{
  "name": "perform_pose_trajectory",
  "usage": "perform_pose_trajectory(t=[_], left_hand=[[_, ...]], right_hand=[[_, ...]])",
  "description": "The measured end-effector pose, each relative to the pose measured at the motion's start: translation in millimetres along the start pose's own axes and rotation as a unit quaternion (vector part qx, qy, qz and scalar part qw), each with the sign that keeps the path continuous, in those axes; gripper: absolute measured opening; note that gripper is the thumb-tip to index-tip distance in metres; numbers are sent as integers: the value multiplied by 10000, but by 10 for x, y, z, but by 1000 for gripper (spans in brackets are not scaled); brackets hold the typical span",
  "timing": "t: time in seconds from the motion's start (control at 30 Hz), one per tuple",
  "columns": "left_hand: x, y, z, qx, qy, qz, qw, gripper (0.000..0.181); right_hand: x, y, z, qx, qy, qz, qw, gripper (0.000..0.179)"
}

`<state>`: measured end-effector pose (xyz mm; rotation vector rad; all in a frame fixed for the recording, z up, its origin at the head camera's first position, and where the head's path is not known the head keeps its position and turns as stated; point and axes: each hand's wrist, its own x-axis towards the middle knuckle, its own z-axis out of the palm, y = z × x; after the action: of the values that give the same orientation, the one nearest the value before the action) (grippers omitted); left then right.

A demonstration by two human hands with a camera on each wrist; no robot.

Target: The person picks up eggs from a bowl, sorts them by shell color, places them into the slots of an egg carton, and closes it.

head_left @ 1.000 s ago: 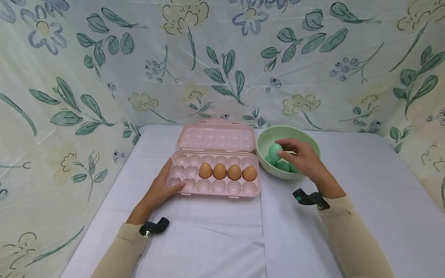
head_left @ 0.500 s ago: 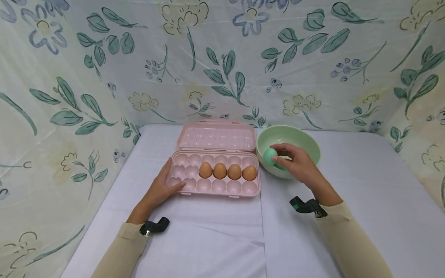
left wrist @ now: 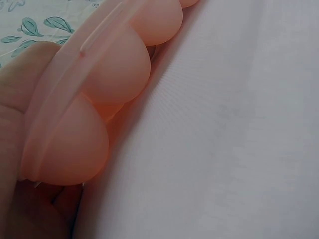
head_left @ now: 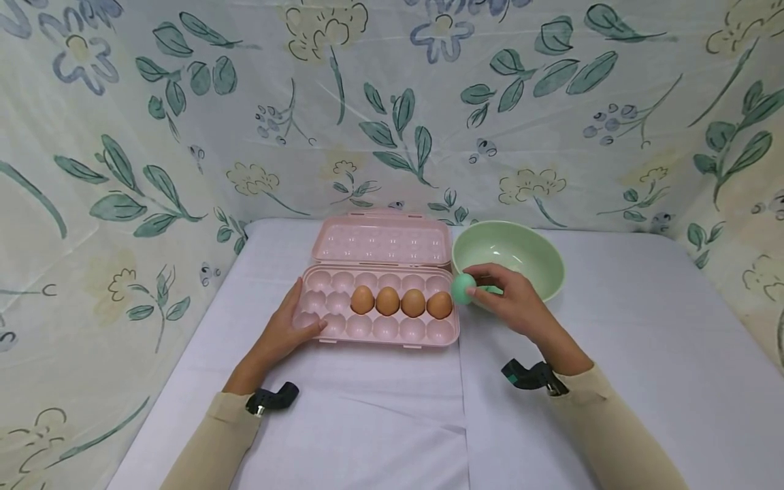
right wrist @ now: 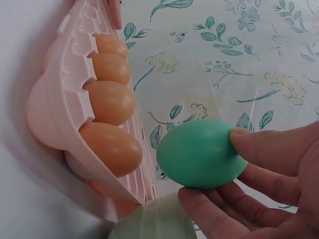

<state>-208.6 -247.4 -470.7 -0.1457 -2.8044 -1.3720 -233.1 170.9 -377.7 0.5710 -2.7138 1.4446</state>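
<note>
From the head view, your right hand [head_left: 513, 303] pinches the green egg [head_left: 463, 288] between the green bowl [head_left: 539, 255] and the right end of the pink egg tray [head_left: 373, 333], while your left hand [head_left: 280, 335] rests with relaxed fingers on the tray's near left corner, all on a white cloth [head_left: 380, 415] walled by floral fabric. At your left wrist, the tray's cups [left wrist: 119, 74] sit on the cloth beside your fingers [left wrist: 15, 99]. At your right wrist, thumb and fingers [right wrist: 269, 149] clamp the egg [right wrist: 199, 154], its long axis pointing left toward the four brown eggs [right wrist: 112, 102], just clear of the tray's edge.

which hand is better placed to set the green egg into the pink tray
Right. The right hand already pinches the green egg beside the tray's right end, close to empty cups. The left hand rests on the tray's left end, steadying it.
</note>
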Motion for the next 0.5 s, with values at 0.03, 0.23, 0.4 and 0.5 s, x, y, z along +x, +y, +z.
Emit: perform_pose_trajectory(t=[0.03, 0.23, 0.4, 0.5], left_hand=[[-2, -1, -2, -1, -7, -4, 10000, 112], [-12, -8, -14, -21, -25, -19, 10000, 111], [-11, -12, -22, -61, -46, 6, 10000, 111], [-12, -20, -26, -65, -64, 8, 10000, 111]], right_hand=[[-7, -11, 18, -6, 15, 25, 10000, 38], [-43, -55, 124, -124, 193, 24, 9997, 37], [-79, -90, 214, -288, 288, 80, 9991, 37], [-103, -104, 262, -384, 371, 45, 9986, 37]])
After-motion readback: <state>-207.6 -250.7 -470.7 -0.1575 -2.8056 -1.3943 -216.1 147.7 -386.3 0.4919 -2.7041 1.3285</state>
